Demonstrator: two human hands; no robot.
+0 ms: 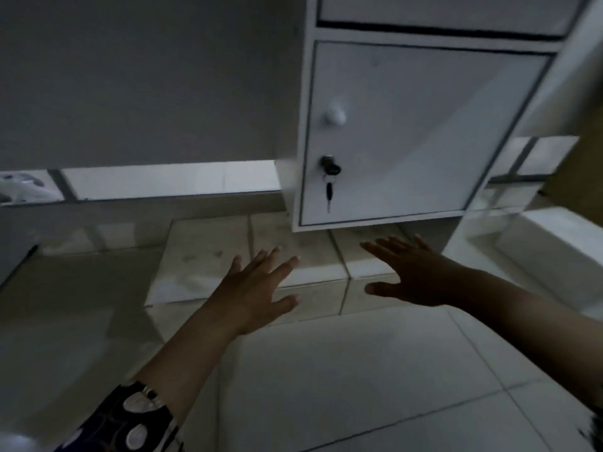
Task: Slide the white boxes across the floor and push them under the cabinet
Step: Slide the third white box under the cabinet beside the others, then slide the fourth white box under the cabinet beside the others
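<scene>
Flat white boxes (pixel 208 256) lie side by side on the tiled floor, their far ends reaching under the white cabinet (pixel 417 132). My left hand (pixel 257 295) hovers with straight, spread fingers over the near edge of the middle box. My right hand (pixel 411 275) is also flat and spread, over the near edge of the right box (pixel 372 269). Whether the palms touch the boxes cannot be told. Neither hand holds anything.
The cabinet door has a round knob (pixel 335 115) and a lock with a key hanging (pixel 330 177). Another white box (pixel 551 249) lies on the floor at the right. A grey wall with a tiled skirting (pixel 163 181) runs to the left.
</scene>
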